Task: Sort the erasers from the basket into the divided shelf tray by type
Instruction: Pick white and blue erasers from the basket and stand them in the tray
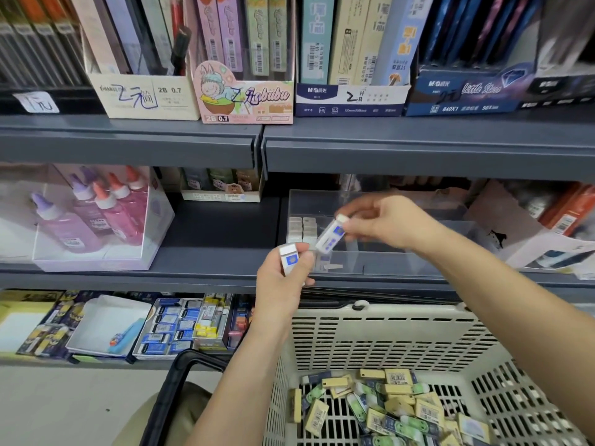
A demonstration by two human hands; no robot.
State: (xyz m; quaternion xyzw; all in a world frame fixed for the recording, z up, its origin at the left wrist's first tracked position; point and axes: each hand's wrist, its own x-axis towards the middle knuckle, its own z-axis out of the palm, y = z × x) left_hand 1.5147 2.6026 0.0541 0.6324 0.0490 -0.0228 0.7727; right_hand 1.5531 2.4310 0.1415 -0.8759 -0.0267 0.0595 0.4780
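Note:
My left hand grips a white eraser with a blue sleeve just in front of the shelf edge. My right hand pinches a second white-and-blue eraser, tilted, over the clear divided tray on the middle shelf. A few pale erasers stand in a row in the tray's left rear compartment. Below, the beige perforated basket holds several loose erasers: yellow, green-and-white and dark blue ones.
A box of glue bottles stands left on the middle shelf. Pencil-lead boxes fill the upper shelf. Stationery trays sit on the lowest shelf at left. The basket's black handle hangs at its left side.

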